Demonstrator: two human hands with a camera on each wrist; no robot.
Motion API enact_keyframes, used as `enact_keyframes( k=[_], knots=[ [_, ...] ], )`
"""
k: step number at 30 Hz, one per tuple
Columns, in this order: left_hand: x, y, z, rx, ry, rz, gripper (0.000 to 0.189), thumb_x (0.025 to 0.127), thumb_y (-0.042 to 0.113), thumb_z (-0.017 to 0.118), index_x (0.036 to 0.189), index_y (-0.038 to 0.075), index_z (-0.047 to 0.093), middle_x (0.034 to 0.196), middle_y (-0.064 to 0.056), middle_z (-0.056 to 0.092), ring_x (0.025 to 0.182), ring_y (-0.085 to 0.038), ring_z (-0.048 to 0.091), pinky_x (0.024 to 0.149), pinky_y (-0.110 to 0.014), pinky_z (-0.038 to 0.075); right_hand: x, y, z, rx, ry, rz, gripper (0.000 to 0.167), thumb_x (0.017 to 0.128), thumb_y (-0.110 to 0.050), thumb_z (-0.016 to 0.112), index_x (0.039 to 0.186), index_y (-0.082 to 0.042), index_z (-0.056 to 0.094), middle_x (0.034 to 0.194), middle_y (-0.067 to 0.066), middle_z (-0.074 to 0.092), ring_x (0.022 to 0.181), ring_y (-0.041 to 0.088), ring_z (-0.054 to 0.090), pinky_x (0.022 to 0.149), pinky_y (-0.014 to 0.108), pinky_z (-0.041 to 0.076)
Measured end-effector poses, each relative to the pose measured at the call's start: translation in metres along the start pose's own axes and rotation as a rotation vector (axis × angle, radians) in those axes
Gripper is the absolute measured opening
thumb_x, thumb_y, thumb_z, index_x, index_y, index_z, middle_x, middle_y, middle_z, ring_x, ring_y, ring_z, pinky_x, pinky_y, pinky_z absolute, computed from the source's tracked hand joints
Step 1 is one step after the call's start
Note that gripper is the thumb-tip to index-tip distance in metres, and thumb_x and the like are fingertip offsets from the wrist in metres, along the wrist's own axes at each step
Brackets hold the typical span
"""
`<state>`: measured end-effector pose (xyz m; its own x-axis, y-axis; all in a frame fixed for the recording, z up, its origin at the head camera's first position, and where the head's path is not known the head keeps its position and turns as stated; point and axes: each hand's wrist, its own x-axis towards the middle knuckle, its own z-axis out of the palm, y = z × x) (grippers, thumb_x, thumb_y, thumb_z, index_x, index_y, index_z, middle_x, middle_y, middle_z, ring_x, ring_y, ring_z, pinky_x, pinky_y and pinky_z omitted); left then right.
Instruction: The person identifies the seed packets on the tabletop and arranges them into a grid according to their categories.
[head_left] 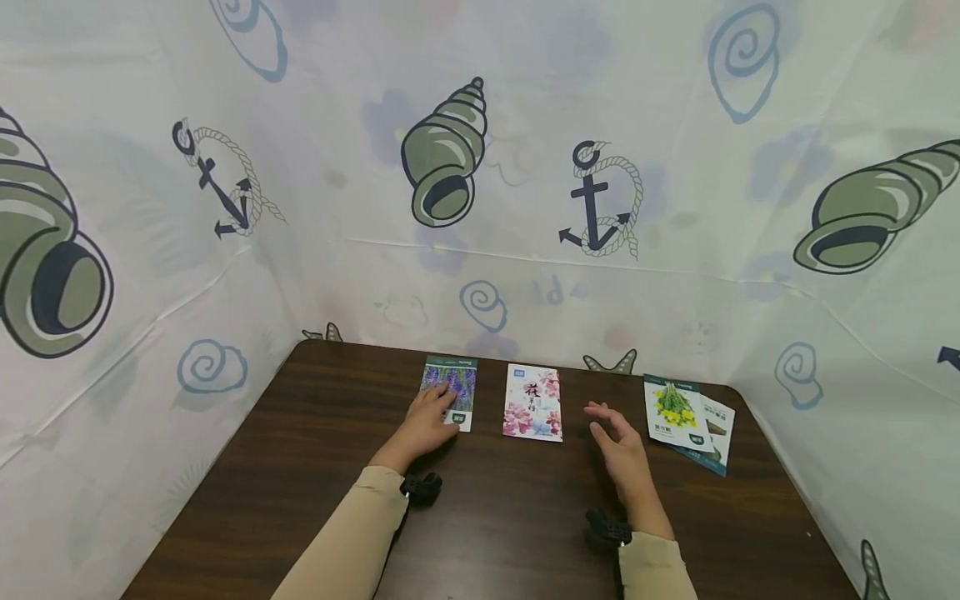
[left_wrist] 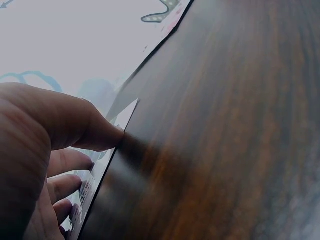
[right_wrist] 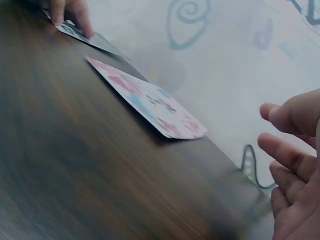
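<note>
My left hand (head_left: 429, 419) rests on a seed packet (head_left: 462, 385) with purple flowers, which lies on the dark wood table. In the left wrist view the thumb (left_wrist: 95, 127) touches the packet's near edge, and the fingertips lie on its face. To the right lies a white seed packet (head_left: 532, 402) with pink blossoms, untouched by either hand. My right hand (head_left: 624, 454) hovers between that packet and a seed packet with yellow flowers (head_left: 675, 412). Its fingers are loosely bent and hold nothing; the right wrist view shows them apart from the blossom packet (right_wrist: 150, 107).
Another packet (head_left: 722, 429) sticks out from under the yellow-flower one near the table's right edge. The table (head_left: 495, 517) meets a white cloth backdrop (head_left: 525, 308) printed with shells and anchors at its back and sides.
</note>
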<state>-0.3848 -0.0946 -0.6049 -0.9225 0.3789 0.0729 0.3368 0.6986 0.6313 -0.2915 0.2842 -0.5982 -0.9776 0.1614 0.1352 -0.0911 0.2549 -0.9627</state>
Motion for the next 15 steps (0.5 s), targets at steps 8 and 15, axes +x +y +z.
enact_keyframes(
  k=[8,15],
  knots=[
    [-0.001,0.0,-0.002,0.005,0.002,-0.004,0.071,0.099,0.021,0.074,0.163,0.002,0.049,0.178,-0.022,0.031,0.168,-0.048,0.019,0.135,-0.07,0.017,-0.001,0.003,-0.027,-0.046,0.114,0.038,0.043,0.113,-0.013,0.06,0.156,-0.013,0.056,0.169,0.011,0.049,0.168,0.03,0.028,0.137,0.06,0.021],
    [-0.002,0.003,-0.002,0.006,-0.012,0.002,0.069,0.101,0.019,0.073,0.163,0.001,0.049,0.178,-0.023,0.03,0.168,-0.049,0.019,0.135,-0.07,0.017,-0.004,0.004,-0.048,-0.053,0.195,0.068,0.052,0.114,-0.013,0.057,0.165,-0.009,0.045,0.171,0.014,0.045,0.17,0.03,0.023,0.138,0.059,0.019]
  ],
)
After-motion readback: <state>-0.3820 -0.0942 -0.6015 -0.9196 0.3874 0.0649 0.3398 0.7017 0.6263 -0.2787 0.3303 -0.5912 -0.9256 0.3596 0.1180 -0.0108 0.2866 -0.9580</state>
